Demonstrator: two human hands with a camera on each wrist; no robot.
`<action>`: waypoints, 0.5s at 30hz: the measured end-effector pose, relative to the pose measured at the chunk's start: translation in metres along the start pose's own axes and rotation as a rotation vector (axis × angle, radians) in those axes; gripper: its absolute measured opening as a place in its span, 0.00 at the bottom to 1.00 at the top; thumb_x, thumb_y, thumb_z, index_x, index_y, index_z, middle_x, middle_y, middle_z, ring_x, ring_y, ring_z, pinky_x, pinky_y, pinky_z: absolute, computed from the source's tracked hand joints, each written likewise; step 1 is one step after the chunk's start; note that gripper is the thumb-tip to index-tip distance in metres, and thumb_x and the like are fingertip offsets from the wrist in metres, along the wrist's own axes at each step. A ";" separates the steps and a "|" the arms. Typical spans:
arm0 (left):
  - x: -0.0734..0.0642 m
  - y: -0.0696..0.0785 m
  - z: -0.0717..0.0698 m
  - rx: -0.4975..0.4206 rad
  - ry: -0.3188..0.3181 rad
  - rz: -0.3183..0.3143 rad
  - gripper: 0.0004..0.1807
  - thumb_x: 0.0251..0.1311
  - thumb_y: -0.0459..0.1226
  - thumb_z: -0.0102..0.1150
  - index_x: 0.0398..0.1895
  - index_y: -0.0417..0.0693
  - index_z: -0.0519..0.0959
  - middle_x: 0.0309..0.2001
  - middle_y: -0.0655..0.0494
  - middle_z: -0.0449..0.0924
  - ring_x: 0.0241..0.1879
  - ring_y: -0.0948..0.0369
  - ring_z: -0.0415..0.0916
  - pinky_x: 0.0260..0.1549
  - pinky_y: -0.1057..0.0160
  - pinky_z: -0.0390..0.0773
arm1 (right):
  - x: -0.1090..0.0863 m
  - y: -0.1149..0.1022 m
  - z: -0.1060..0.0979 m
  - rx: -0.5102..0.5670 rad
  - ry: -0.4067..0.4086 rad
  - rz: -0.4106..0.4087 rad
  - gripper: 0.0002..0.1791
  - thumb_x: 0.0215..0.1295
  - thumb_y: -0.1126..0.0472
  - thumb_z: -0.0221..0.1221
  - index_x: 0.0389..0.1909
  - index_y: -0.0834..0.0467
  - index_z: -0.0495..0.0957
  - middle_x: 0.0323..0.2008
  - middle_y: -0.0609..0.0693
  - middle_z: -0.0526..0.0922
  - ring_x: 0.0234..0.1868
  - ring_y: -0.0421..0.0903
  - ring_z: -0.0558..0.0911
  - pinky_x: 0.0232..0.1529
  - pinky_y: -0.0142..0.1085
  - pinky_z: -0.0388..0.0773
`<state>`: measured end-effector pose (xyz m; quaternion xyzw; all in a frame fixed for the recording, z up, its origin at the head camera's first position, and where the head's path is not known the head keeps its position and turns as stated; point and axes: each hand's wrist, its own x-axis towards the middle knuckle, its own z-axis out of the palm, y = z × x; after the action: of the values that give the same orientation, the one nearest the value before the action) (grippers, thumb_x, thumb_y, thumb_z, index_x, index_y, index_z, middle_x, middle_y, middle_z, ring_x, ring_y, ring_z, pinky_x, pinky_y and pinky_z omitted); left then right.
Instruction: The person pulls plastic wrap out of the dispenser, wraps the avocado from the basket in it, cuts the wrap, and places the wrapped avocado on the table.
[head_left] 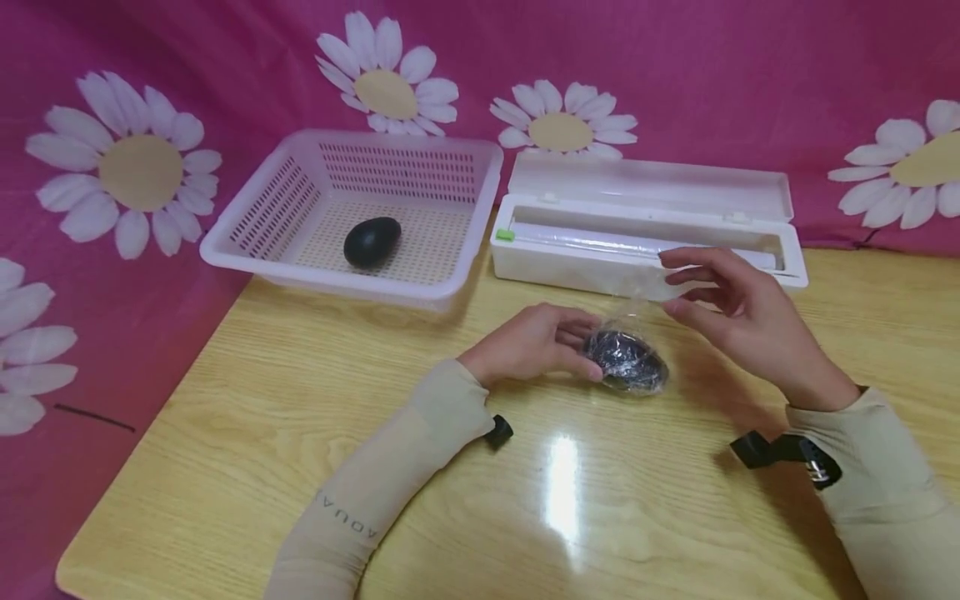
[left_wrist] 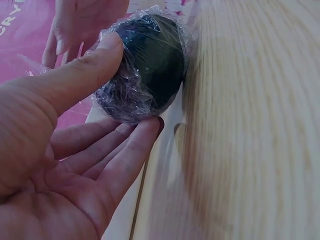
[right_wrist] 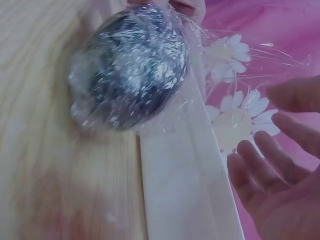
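A dark avocado [head_left: 626,362] wrapped in crinkled clear cling film rests on the table. My left hand [head_left: 536,343] holds its left end, thumb on one side and fingers on the other; in the left wrist view the thumb [left_wrist: 95,67] presses the film. Loose film [head_left: 636,310] sticks up from the avocado toward my right hand [head_left: 738,312]. That hand hovers just right of and above the avocado, fingers loosely bent and apart. In the right wrist view its fingers [right_wrist: 262,165] hold nothing, and thin film strands trail toward them.
Behind the hands stands a white cling film box [head_left: 637,271], lid raised, with a film roll [head_left: 585,242] inside. A white plastic basket [head_left: 360,287] at the back left holds another dark avocado [head_left: 372,242], unwrapped. A pink floral cloth [head_left: 480,50] hangs behind the wooden table [head_left: 450,533].
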<state>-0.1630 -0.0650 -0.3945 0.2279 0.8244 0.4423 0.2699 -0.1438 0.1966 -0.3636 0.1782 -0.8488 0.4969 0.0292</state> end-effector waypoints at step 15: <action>0.002 -0.008 0.002 -0.062 -0.043 0.054 0.35 0.58 0.39 0.76 0.69 0.46 0.74 0.63 0.49 0.83 0.61 0.60 0.82 0.58 0.72 0.80 | 0.029 -0.006 0.006 0.030 -0.206 -0.105 0.19 0.68 0.71 0.63 0.59 0.58 0.83 0.50 0.36 0.89 0.50 0.34 0.86 0.53 0.22 0.80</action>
<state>-0.1646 -0.0667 -0.4023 0.2509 0.7979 0.4698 0.2823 -0.1680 0.1804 -0.3550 0.2730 -0.8294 0.4862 -0.0350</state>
